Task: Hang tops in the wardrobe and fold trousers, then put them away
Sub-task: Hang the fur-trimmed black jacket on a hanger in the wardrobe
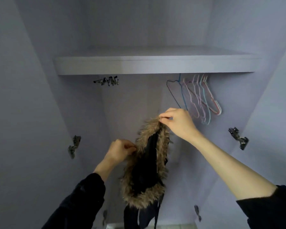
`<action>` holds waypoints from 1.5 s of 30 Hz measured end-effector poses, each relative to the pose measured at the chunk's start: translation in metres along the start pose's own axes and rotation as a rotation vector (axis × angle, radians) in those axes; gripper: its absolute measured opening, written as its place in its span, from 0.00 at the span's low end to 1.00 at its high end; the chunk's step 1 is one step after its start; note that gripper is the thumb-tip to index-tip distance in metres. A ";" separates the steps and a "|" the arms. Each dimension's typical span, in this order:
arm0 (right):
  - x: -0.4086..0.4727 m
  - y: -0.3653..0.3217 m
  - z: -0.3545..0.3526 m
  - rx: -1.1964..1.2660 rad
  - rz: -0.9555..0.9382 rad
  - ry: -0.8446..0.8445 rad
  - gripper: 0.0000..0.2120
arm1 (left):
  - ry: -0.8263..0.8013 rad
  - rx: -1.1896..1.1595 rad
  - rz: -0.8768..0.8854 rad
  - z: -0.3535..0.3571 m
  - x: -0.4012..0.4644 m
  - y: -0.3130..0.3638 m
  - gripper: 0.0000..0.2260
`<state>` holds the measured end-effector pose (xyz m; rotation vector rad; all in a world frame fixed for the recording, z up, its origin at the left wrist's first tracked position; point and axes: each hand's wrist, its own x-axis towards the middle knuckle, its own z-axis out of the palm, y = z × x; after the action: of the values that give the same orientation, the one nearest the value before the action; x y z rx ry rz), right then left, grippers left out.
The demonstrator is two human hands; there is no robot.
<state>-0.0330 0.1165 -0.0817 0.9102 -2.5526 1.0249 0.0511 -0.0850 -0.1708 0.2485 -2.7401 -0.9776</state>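
From the head camera, an open pale-lilac wardrobe [31, 96] fills the view, its shelf [155, 66] running across the top. Under the shelf on the right hangs a bunch of bare wire hangers [200, 98], blue, pink and turquoise; on the left hangs a small cluster of metal clips [107, 80]. Door hinges [73, 146] show on both side walls.

In front of the hanging space, a dark jacket with a fur-trimmed hood [149, 162] is held up. The right hand [178, 123] pinches the fur at the hood's top, just beside the hangers, and the left hand [120, 152] pinches the trim's left edge, fingers curled tight. The jacket's body is cut off at the bottom edge; the rail itself is hidden behind the shelf.
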 end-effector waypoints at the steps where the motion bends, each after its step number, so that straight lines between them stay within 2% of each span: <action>1: 0.004 0.005 0.002 -0.016 -0.003 -0.008 0.07 | -0.004 -0.021 -0.007 0.001 0.004 -0.002 0.06; 7: 0.049 0.063 0.011 -0.169 0.002 -0.037 0.07 | 0.000 -0.216 -0.138 -0.009 0.049 -0.010 0.05; 12: 0.071 0.110 0.023 -0.265 -0.011 -0.167 0.07 | 0.142 -0.422 -0.263 -0.011 0.073 0.006 0.05; 17: 0.093 0.148 0.031 -0.235 0.045 -0.309 0.09 | 0.223 -0.396 -0.267 -0.004 0.101 0.034 0.08; 19: 0.104 0.157 0.033 -0.200 0.067 -0.275 0.10 | 0.229 -0.364 -0.251 -0.001 0.111 0.045 0.07; 25: 0.142 0.171 0.031 -0.253 0.102 0.065 0.16 | 0.155 -0.266 -0.255 0.003 0.127 0.056 0.08; 29: 0.164 0.188 0.035 -0.311 0.226 0.030 0.21 | 0.166 -0.271 -0.267 0.000 0.132 0.051 0.06; 31: 0.177 0.194 0.034 -0.206 0.360 -0.002 0.21 | 0.168 -0.301 -0.277 0.000 0.133 0.048 0.03; 33: 0.190 0.200 0.034 -0.080 0.493 -0.012 0.15 | 0.173 -0.317 -0.276 0.001 0.132 0.046 0.02; 36: 0.209 0.205 0.037 0.175 0.573 0.015 0.06 | 0.212 -0.345 -0.274 -0.002 0.131 0.041 0.01; 41: 0.213 0.192 0.043 0.775 0.640 0.156 0.15 | 0.214 -0.389 -0.297 -0.013 0.126 0.037 0.05; 45: 0.206 0.179 0.036 1.091 0.615 0.123 0.12 | 0.198 -0.388 -0.282 -0.017 0.122 0.033 0.03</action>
<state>-0.3054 0.0971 -0.1155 0.1448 -2.0675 2.6505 -0.0639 -0.0980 -0.1182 0.6347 -2.3183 -1.4442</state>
